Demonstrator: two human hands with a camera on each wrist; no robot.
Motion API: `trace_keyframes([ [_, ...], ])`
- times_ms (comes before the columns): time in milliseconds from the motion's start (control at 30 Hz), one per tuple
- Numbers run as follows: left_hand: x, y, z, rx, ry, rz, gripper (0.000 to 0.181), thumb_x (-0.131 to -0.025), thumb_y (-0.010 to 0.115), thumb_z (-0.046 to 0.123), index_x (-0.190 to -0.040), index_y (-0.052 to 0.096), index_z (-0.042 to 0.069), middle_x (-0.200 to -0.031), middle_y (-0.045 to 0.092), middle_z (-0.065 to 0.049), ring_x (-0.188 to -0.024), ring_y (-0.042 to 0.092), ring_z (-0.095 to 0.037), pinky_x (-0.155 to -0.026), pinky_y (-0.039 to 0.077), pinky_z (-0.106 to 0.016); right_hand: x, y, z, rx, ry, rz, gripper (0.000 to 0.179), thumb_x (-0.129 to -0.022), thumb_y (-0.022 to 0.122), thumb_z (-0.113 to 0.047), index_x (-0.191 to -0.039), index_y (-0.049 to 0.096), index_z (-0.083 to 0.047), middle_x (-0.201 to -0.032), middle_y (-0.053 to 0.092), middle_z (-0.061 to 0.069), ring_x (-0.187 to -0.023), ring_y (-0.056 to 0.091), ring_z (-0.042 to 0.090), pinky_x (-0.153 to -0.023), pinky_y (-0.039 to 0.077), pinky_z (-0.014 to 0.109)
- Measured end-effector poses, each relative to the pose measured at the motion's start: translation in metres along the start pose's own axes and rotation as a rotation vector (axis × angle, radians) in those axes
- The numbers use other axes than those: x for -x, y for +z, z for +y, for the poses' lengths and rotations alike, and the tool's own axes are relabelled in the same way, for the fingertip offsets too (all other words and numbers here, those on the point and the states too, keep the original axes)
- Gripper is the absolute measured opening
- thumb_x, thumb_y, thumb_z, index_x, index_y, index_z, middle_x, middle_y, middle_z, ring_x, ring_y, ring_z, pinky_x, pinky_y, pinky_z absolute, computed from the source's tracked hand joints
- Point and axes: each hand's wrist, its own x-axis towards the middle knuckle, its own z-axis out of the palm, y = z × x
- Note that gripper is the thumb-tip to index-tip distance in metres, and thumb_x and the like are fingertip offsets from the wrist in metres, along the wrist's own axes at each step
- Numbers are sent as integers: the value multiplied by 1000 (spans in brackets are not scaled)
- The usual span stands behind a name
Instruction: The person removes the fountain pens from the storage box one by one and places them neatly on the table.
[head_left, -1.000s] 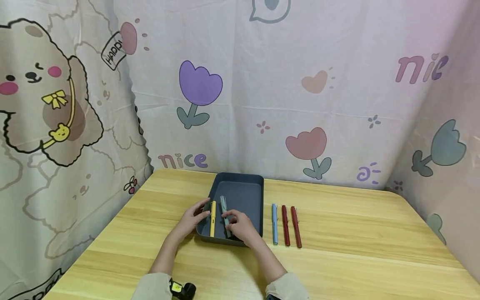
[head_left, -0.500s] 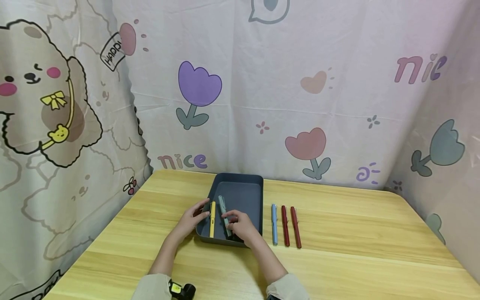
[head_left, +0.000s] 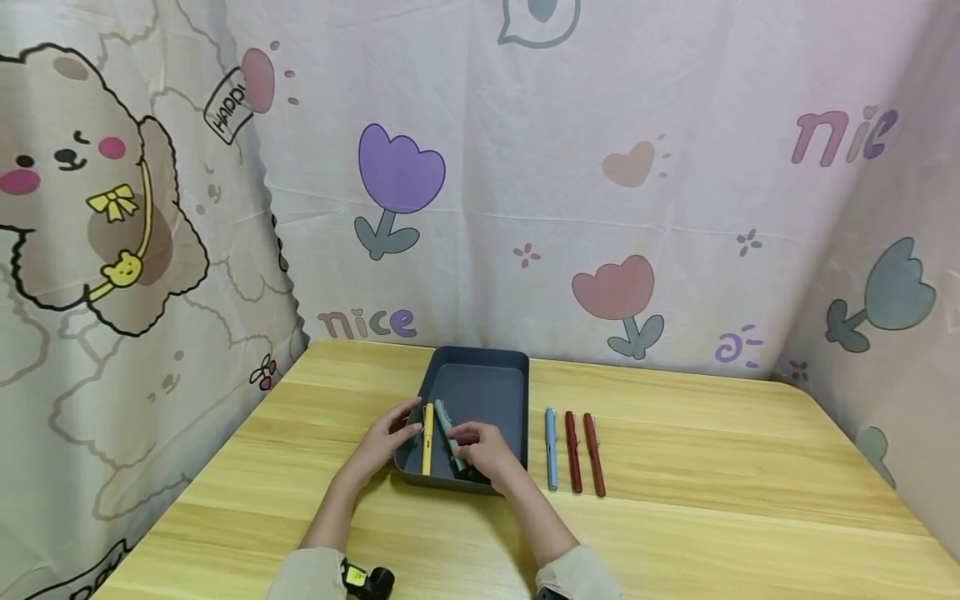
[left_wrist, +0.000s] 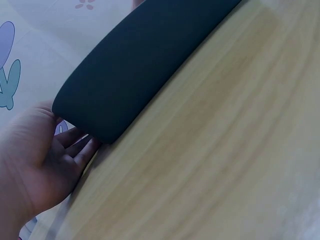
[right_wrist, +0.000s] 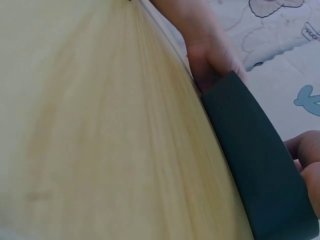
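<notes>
A dark grey tray (head_left: pixel 498 392) sits on the table with two capped pens inside. The yellow pen (head_left: pixel 427 442) lies along its left side. Just right of that, the grey-green pen (head_left: pixel 442 417) slants, its top end leaning toward the yellow one. My right hand (head_left: pixel 486 454) pinches the grey-green pen's lower part between thumb and fingers, partly covering it. My left hand (head_left: pixel 380 442) holds the tray's left wall, thumb over the rim beside the yellow pen. In the left wrist view, the fingers of the left hand (left_wrist: pixel 45 160) sit against the tray's outer wall (left_wrist: pixel 120 75).
Right of the tray, a light blue pen (head_left: pixel 551 450) and two dark red pens (head_left: pixel 573 450) lie in a row on the wooden table (head_left: pixel 712 467). A patterned curtain (head_left: pixel 510 167) hangs behind the table.
The grey-green pen's top end has swung left and down toward the yellow pen, so it slants more. The left hand and the tray have stayed in place.
</notes>
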Motion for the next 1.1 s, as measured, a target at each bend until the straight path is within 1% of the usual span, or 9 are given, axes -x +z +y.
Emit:
trace_keyframes([
  [233,-2,0,-1,6,4,-2,50,-93,53,6,-138,35,-5,-138,31,-30,-126,30,-42,-99,30,-50,-3,-2,2,11,-14,7,24,-84,55,8,-105,66,3,-91,60,7,-71,52,16,-59,42,28],
  [467,-15,-3,-33,-8,11,24,53,-93,57,17,-140,37,4,-141,30,-24,-128,29,-38,-101,29,-48,-4,-1,3,-13,-18,38,25,-84,54,10,-105,66,3,-93,61,9,-71,53,15,-59,42,27],
  [533,-15,-3,-34,-10,9,27,53,-93,57,17,-140,38,5,-141,31,-24,-128,29,-38,-100,29,-48,-4,-1,2,-25,-22,53,25,-84,54,10,-105,66,3,-95,61,10,-74,55,16,-62,44,28],
  [633,-14,-2,-30,1,7,24,52,-93,56,15,-140,38,4,-141,31,-24,-128,30,-38,-100,29,-48,-4,-2,1,-37,-27,72,25,-83,54,10,-105,66,4,-98,61,11,-80,57,18,-68,47,30],
  [733,-10,0,-21,17,6,13,51,-93,55,10,-139,37,0,-140,31,-26,-127,30,-39,-101,28,-48,-3,-3,-1,-28,-36,83,25,-84,54,10,-105,66,4,-98,61,10,-83,59,19,-72,49,33],
  [867,-3,2,-5,19,5,3,50,-93,54,6,-138,36,-5,-139,30,-29,-127,29,-42,-101,27,-49,-2,-7,-4,21,-50,94,23,-84,56,7,-104,67,2,-96,61,9,-81,57,19,-69,48,33],
  [933,0,2,1,12,0,2,50,-93,53,7,-138,35,-5,-139,30,-29,-127,29,-41,-101,27,-49,-2,-9,-5,33,-58,96,22,-84,57,6,-104,67,2,-97,62,10,-80,56,18,-68,48,32],
  [1000,1,2,3,6,-3,3,50,-93,53,7,-138,35,-5,-140,30,-28,-127,29,-41,-101,28,-49,-2,-12,-6,44,-66,97,22,-84,58,6,-104,67,2,-97,62,10,-79,56,17,-67,49,32],
  [1100,-1,0,-2,12,-2,6,50,-93,53,6,-138,35,-5,-140,30,-28,-127,28,-42,-101,28,-50,1,-16,-7,53,-81,93,23,-84,58,6,-105,66,4,-97,62,10,-79,57,17,-66,49,32],
])
